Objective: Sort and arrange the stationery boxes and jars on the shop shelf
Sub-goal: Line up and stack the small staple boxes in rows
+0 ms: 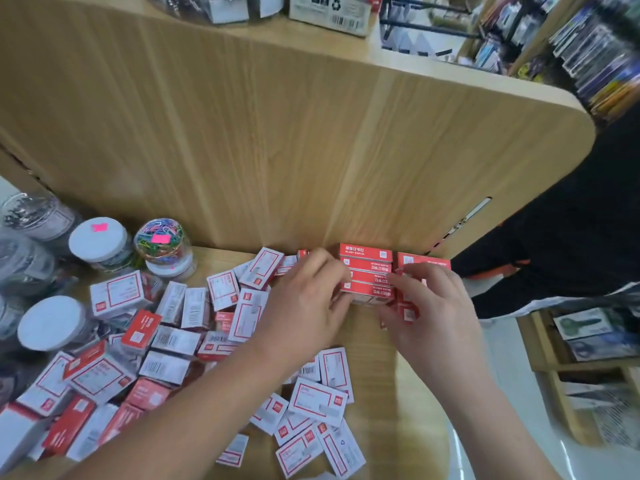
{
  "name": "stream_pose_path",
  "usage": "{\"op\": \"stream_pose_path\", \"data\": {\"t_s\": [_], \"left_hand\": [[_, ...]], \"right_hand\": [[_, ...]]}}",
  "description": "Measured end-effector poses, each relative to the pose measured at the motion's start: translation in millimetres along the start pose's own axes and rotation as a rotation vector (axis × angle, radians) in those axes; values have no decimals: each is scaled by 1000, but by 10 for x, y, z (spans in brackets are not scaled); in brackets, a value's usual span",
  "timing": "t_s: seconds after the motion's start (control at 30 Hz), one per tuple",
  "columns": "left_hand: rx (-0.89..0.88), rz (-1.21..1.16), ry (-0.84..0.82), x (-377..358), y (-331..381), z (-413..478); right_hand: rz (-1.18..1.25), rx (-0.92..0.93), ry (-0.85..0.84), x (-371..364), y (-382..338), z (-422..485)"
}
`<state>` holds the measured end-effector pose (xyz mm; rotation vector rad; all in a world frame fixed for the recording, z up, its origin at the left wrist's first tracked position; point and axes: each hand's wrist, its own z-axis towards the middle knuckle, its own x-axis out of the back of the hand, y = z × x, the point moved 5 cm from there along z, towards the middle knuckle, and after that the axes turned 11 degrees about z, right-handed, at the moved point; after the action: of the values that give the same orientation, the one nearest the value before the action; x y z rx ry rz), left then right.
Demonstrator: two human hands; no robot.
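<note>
Left hand (309,301), right hand (431,308) against stack (367,271)

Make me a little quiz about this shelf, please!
1. True or false: the jar of coloured paper clips stands to the right of the stack of red staple boxes.
2. What do the left hand and right hand grip? A) a jar B) the stack of red staple boxes C) a pen
3. Fill in: the sticker on the white jar lid is ____.
Key: 1 false; 2 B; 3 pink.
</note>
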<state>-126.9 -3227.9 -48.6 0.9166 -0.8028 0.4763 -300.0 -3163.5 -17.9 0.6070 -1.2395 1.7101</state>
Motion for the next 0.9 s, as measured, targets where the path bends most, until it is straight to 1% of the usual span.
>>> {"op": "stream_pose_path", "data": {"t_s": [0.07, 0.23, 0.4, 0.5, 0.6, 0.7, 0.8, 0.83, 0.9], "left_hand": [[22, 38, 8, 54, -63, 26], [48, 267, -115, 6, -222, 43], [13, 261, -97, -81, -177, 50], [5, 191, -118, -70, -230, 18], [0, 149, -115, 68, -347, -27], [45, 209, -79, 335, -598, -73], [92, 266, -139, 488, -784, -46], [75, 256, -172, 479, -786, -21], [-24, 209, -263, 376, -709, 32]], "right_hand": [[-28, 5, -8, -67, 30, 48], [-91, 27, 13, -134, 19, 91], [-66, 117, -14, -223, -25, 83], [-33, 137, -84, -299, -39, 102], [-29, 157, -148, -371, -112, 137], [-47, 201, -180, -408, -197, 162], [-48, 245, -210, -424, -250, 194], [-49, 254, -220, -430, -267, 203], [-68, 273, -240, -449, -298, 208]]}}
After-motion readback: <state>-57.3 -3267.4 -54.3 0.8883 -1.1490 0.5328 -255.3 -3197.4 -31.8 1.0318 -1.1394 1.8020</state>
